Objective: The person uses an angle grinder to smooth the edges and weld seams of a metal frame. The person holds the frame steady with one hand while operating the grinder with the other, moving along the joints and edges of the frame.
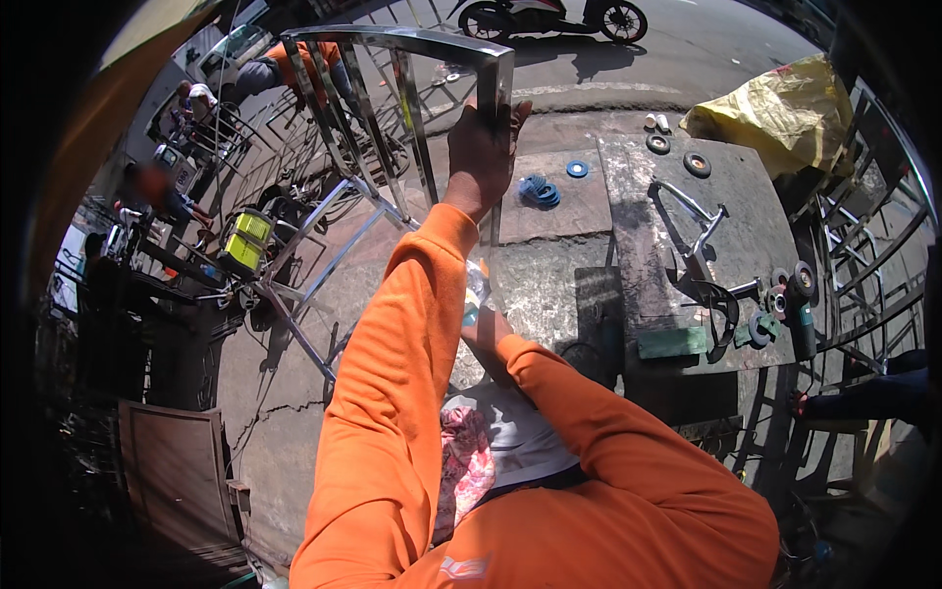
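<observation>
Chrome frame point(496, 74) has its post within curled left fingers point(519, 115); right fingers point(487, 329): cannot tell.

The long orange-sleeved left arm point(388, 393) stretches forward, its bare left hand point(481, 155) curled in a grip; the orange-sleeved right arm point(618, 422) bends inward, its bare right hand point(485, 332) closer in, fingers unclear.

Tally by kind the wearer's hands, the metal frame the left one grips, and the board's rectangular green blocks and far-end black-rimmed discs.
Left hand and right hand: 2
Chrome metal frame: 1
Rectangular green block: 1
Black-rimmed discs: 2
Total: 6
</observation>
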